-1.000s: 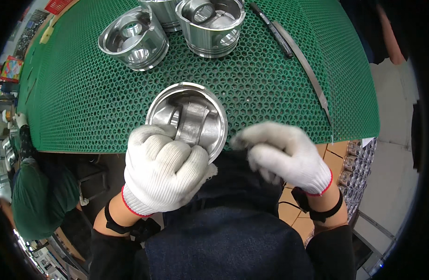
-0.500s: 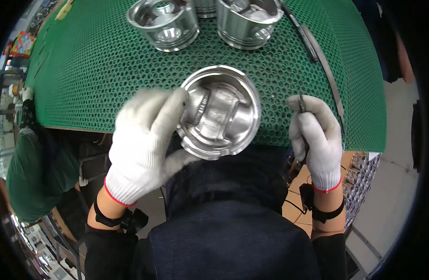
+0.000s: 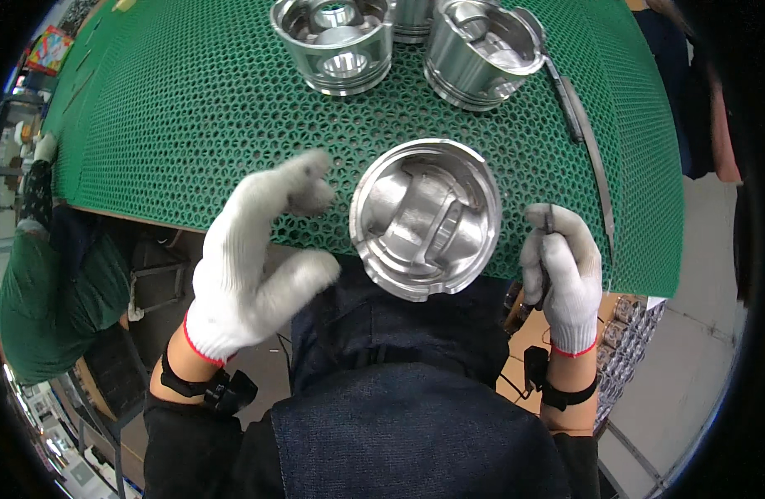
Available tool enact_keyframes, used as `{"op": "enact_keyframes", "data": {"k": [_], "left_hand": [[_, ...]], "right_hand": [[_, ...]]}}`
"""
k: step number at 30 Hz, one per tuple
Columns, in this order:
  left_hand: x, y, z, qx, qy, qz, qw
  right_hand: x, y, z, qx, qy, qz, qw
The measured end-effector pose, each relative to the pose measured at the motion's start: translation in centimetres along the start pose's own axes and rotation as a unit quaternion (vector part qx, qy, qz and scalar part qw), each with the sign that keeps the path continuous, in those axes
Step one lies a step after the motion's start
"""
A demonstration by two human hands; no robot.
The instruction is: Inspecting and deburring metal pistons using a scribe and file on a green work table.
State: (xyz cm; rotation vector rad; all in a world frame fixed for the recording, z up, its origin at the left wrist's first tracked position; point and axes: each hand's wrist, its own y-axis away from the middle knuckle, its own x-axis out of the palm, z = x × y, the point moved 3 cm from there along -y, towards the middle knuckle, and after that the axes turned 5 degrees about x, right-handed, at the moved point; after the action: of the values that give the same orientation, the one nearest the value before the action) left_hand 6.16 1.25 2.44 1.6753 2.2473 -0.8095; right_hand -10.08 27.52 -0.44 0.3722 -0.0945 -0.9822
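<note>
A shiny metal piston (image 3: 424,220) stands near the front edge of the green mat, its hollow side facing up. Just left of it is my left hand (image 3: 254,258) in a white knitted glove, thumb and fingers spread apart, with a gap between them and the piston. To the piston's right, my gloved right hand (image 3: 567,274) is closed on a thin dark tool (image 3: 550,218). The tool's tip pokes up between thumb and forefinger; the rest is mostly hidden by the hand, so its exact kind cannot be made out.
More pistons (image 3: 341,50) stand at the back of the perforated green mat (image 3: 191,150). A long curved metal strip (image 3: 594,158) and a dark-handled tool (image 3: 563,100) lie on the right. At far left sits another person in a green top (image 3: 46,308). Stacked pistons (image 3: 619,349) show below the right edge.
My left hand has let go of the piston and opened beside it. The piston has turned, its inner ribs now slanting differently. My right hand keeps its hold on the thin tool.
</note>
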Motion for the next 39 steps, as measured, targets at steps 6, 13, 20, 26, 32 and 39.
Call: {"op": "enact_keyframes", "data": {"k": [6,13,20,26,32,39], "left_hand": [[1.2,-0.1,2.5,0.024,0.008,-0.007,1.0],[4.0,-0.8,1.0,0.109,-0.05,-0.033,0.992],[3.4,1.8,2.0,0.031,0.025,-0.095,0.995],[3.4,-3.4,1.3,0.155,-0.122,0.017,0.98],[5.4,-7.5,-5.1,0.282,-0.285,0.07,0.913],[7.9,-7.6,-6.2,0.198,-0.37,0.13,0.898]], "right_hand": [[-8.2,-2.6,2.2,-0.181,0.553,-0.268,0.768],[-11.1,-4.3,-0.8,-0.159,0.609,-0.289,0.721],[-8.6,-0.9,-1.7,-0.208,0.599,-0.245,0.733],[-7.7,1.9,0.8,-0.231,0.565,-0.224,0.759],[-1.4,4.7,3.1,-0.239,0.378,-0.024,0.894],[2.2,2.2,2.4,-0.29,0.253,0.037,0.922]]}}
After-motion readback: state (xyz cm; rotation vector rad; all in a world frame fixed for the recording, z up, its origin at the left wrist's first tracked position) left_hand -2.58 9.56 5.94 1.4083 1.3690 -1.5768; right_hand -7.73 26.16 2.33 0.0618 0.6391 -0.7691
